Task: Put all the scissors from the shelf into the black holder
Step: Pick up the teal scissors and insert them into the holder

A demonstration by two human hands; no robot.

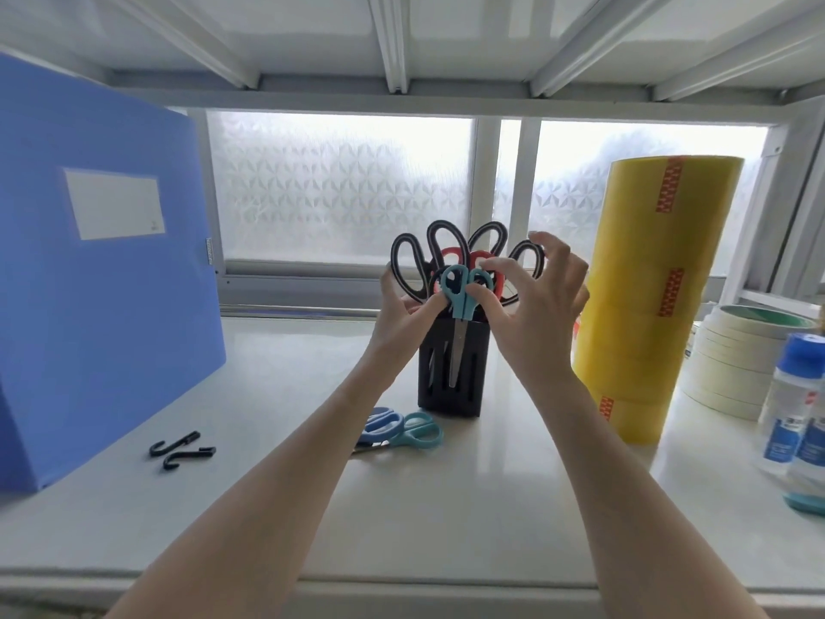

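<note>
Both my hands are up at the black holder [451, 368]; left hand [404, 312] w/ thumb and fingers pinching the teal scissors [462, 290] at the handle loops, right hand [531, 301] half open, index and thumb touching the same loops, other fingers spread and holding nothing. Teal pair stands blades-down in the holder, in front of the red scissors [480, 259] and the black scissors [417, 265], all crammed between my hands; looks nearly seated, I'd say.

Still on the shelf [268, 507], below my left hand and just by the holder's foot: blue scissors [379, 424] and another teal pair [417, 433], lying flat, overlapping.

Handling, my guess: light, stiff, smooth plastic handles, sharp tips; best taken by the loops, blades shut, tips down; the holder is crowded so handles may snag.

Writing: folder [102, 261] left of my left hand has a blank label; tape rolls [652, 297] right of my right hand carry red strips, print too small to read; bottle [794, 404] labels blurred.
</note>
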